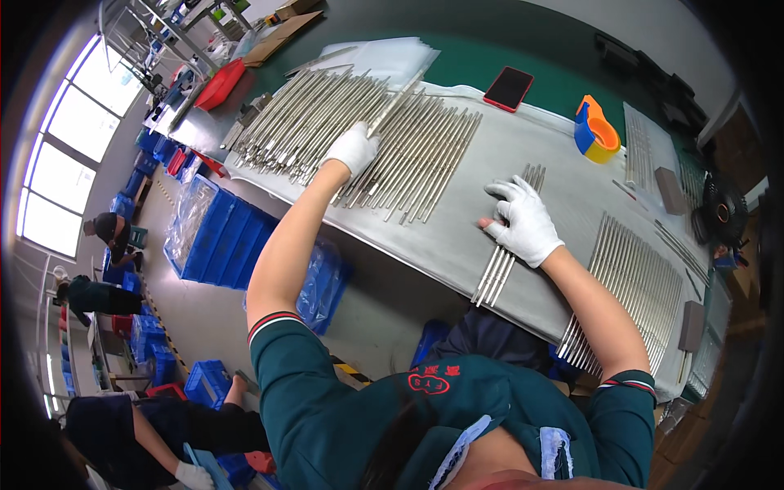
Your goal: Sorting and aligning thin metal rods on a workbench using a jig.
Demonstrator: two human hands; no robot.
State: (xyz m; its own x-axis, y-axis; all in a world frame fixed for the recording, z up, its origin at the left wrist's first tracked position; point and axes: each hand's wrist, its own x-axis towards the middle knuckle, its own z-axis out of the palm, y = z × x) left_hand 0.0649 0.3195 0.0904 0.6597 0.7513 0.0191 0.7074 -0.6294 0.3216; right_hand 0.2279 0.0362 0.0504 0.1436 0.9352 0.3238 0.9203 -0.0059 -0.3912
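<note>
On the left half of the grey-covered table lies a wide heap of thin metal rods [306, 106]. My left hand [351, 149], in a white glove, is closed at the heap's near middle, its fingers on the end of a flat pale metal strip [398, 100] that slants up and away over the rods. To the right, my gloved right hand [524, 224] lies over a small group of rods [495, 278], fingers spread, a bare thumb tip showing. Its palm hides their middle. Farther right, a neat row of similar rods [625, 286] lies side by side.
A red-edged phone [508, 88] and an orange, blue and yellow tape dispenser [597, 131] sit at the table's far side. Grey blocks [670, 190] and a black fan [723, 207] are on the right. Blue crates [220, 237] stand on the floor; other people work at left.
</note>
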